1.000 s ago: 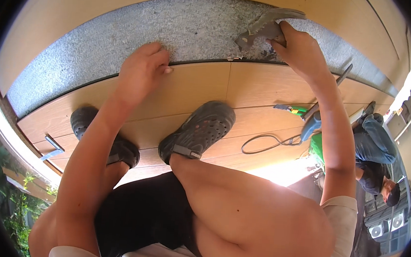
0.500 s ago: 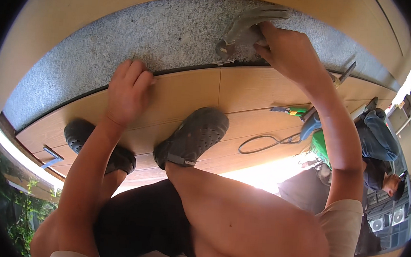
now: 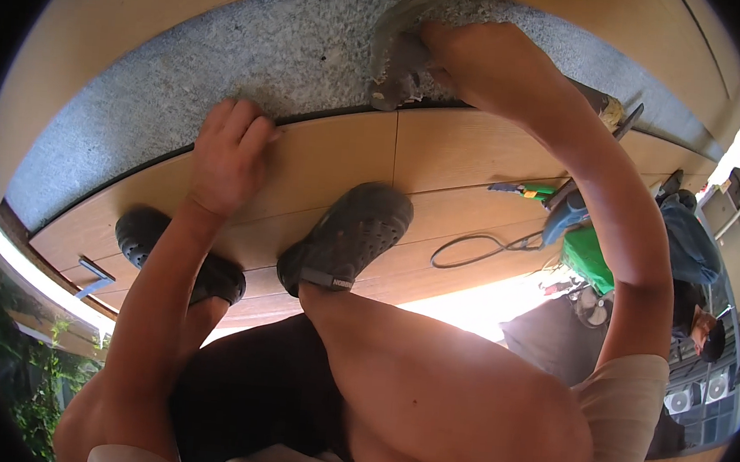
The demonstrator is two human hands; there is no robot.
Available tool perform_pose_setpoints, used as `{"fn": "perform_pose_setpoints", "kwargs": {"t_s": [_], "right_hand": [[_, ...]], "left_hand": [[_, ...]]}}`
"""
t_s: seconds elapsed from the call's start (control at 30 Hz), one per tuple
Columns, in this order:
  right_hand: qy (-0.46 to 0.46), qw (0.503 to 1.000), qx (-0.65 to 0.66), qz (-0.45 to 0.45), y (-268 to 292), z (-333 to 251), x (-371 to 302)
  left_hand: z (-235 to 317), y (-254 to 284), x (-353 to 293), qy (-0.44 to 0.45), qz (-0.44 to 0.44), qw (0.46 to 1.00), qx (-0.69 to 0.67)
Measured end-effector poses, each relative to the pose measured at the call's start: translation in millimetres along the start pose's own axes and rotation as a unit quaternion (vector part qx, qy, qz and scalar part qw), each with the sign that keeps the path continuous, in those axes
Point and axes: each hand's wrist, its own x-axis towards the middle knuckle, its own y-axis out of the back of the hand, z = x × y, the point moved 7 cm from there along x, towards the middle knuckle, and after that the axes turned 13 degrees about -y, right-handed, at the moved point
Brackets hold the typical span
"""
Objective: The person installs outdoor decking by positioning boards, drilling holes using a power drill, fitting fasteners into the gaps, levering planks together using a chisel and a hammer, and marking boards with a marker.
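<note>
My right hand [image 3: 504,68] is wrapped round a claw hammer [image 3: 390,83] close to its head. The hammer head is over the seam where the wooden floor planks [image 3: 333,146] meet the grey speckled underlay [image 3: 254,48]. Its handle sticks out to the right behind my forearm. My left hand [image 3: 232,155] rests at the plank edge with its fingers curled in; the fingertips are hidden, so I cannot tell what, if anything, is in them.
A green-and-black cutter [image 3: 529,191], a blue-handled tool [image 3: 567,216] and a looped cord [image 3: 473,252] lie on the planks at right. My dark clogs [image 3: 348,234] stand on the planks. A small square tool [image 3: 95,277] lies at far left. Another person [image 3: 691,243] is at far right.
My right hand has moved the hammer left and slightly away, with its head now at the plank joint. My left hand has stayed almost in place.
</note>
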Motion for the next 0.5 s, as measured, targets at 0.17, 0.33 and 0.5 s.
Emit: {"fn": "perform_pose_setpoints", "kwargs": {"t_s": [0.17,0.33,0.5], "right_hand": [[-0.109,0.985,0.11,0.083,10,10,-27],[-0.38,0.795,0.461,0.11,-36,20,-109],[-0.537,0.586,0.585,0.159,-127,-22,-202]], "left_hand": [[1,3,1,-0.009,0.02,1.0,0.021],[4,4,0,-0.01,0.031,0.999,0.007],[12,2,0,-0.034,0.018,0.999,-0.006]]}}
